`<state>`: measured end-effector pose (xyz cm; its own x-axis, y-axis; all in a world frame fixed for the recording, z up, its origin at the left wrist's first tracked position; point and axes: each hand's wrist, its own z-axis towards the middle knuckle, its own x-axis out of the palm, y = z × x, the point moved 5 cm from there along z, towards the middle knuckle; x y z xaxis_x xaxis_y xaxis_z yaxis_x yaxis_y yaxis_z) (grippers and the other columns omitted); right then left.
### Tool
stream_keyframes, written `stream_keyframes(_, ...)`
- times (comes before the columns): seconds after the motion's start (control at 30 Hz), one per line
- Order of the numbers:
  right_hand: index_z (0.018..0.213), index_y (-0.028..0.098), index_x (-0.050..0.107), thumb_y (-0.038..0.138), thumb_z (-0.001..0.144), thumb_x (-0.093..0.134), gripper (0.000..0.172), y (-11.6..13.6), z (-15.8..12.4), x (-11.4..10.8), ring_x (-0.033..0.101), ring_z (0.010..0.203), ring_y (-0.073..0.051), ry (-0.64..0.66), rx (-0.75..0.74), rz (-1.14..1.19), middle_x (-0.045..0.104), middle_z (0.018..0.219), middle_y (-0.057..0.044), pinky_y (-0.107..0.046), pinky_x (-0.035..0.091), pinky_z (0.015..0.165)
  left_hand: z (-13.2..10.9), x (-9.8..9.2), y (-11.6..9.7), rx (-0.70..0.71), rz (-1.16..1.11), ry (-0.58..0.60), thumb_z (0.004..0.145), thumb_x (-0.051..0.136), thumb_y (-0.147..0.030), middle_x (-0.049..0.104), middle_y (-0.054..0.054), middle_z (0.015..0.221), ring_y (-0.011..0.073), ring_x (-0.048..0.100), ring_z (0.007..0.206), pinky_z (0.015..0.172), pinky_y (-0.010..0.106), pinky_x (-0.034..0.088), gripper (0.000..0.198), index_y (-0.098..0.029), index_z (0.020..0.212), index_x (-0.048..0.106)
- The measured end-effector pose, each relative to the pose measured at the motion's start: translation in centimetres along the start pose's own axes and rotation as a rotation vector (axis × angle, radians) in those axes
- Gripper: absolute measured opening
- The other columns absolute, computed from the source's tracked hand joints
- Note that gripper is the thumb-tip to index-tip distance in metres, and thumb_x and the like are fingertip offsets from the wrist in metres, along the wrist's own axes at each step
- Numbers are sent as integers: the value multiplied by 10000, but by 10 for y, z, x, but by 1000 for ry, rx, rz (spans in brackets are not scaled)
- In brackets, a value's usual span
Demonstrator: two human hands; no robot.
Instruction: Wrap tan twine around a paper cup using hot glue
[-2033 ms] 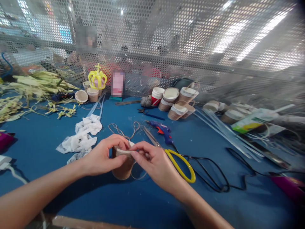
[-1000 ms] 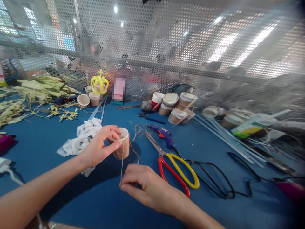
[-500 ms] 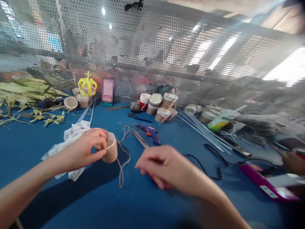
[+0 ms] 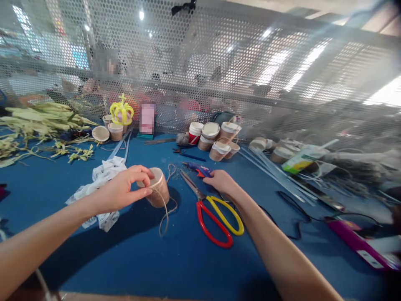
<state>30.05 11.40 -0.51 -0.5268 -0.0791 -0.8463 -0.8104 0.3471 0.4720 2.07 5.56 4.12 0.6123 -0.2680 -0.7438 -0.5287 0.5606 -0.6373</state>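
My left hand (image 4: 133, 187) pinches the rim of a small paper cup (image 4: 161, 193) wrapped in brown twine, its fingers reaching inside. A loose loop of twine (image 4: 167, 217) trails from the cup onto the blue table. My right hand (image 4: 221, 182) is closed around the handle of a blue glue gun (image 4: 199, 169), whose nozzle points left. Just in front of that hand lie scissors (image 4: 200, 195) with one red and one yellow handle. White lace fabric (image 4: 105, 175) is bunched behind my left wrist.
Several wrapped cups (image 4: 218, 151) stand at the back near a perforated metal screen (image 4: 175, 62). Clear glue sticks (image 4: 278, 171) and a purple power strip (image 4: 354, 240) lie to the right. Dried husks (image 4: 46, 117) and a yellow crown (image 4: 121, 112) are at back left.
My right hand has moved from above the scissors' handles forward to the glue gun and taken hold of it. My left hand keeps the cup, now tilted slightly more.
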Motion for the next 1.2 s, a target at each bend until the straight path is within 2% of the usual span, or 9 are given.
stream_keyframes(0.2,752,145,528,144,748,535,8,13,-31,-7,556,570,-99,5,-95,411,573,653,11,-214,460,552,0,9,12,63,-118,-65,821,484,-264,590,68,1066,188,523,1050,909,338,395,166,-173,685,513)
stream_keyframes(0.27,757,172,500,182,709,568,84,24,-50,-8,542,569,-87,23,-173,515,573,664,25,-200,454,562,1,10,14,90,-149,-99,823,481,-252,607,70,1030,184,532,1041,904,332,401,164,-171,685,517)
stream_keyframes(0.37,597,169,500,266,728,572,178,42,-81,-1,485,507,-87,162,-364,693,518,541,23,-203,419,511,3,12,15,95,-200,-131,822,475,-234,620,75,1003,182,549,1018,885,324,419,156,-171,685,513)
stream_keyframes(0.47,510,165,523,295,766,539,288,51,-105,10,467,476,-89,246,-452,626,531,528,4,-216,407,479,2,13,18,56,-252,-160,820,482,-215,600,80,1093,184,537,1060,906,329,411,134,-176,692,483)
stream_keyframes(0.6,603,179,587,313,732,570,187,52,-120,16,519,504,-111,133,-420,565,580,547,7,-236,453,533,-1,16,19,15,-295,-185,831,471,-199,542,89,1232,194,496,1140,946,369,382,141,-181,694,439)
stream_keyframes(0.7,734,179,603,321,715,581,145,51,-127,21,505,443,-110,93,-346,602,556,485,29,-233,449,471,-1,17,17,9,-301,-171,841,459,-210,536,92,1253,202,477,1167,959,387,373,150,-184,696,432)
stream_keyframes(0.87,727,189,562,357,714,582,170,46,-132,29,474,378,-102,45,-299,510,516,432,50,-219,418,398,-2,17,15,3,-300,-151,846,454,-212,525,102,1269,198,455,1192,978,398,359,155,-186,695,429)
stream_keyframes(1.07,689,212,535,326,732,567,125,49,-132,33,464,359,-109,-27,-512,368,482,426,60,-227,401,376,-2,17,12,15,-261,-161,837,453,-202,530,120,1259,199,457,1191,975,385,355,153,-179,686,442)
stream_keyframes(1.2,709,215,543,324,741,573,118,49,-131,34,497,407,-125,-53,-557,341,495,456,47,-224,409,381,-1,17,13,13,-249,-162,837,457,-203,535,125,1253,201,461,1187,975,389,353,157,-177,682,451)
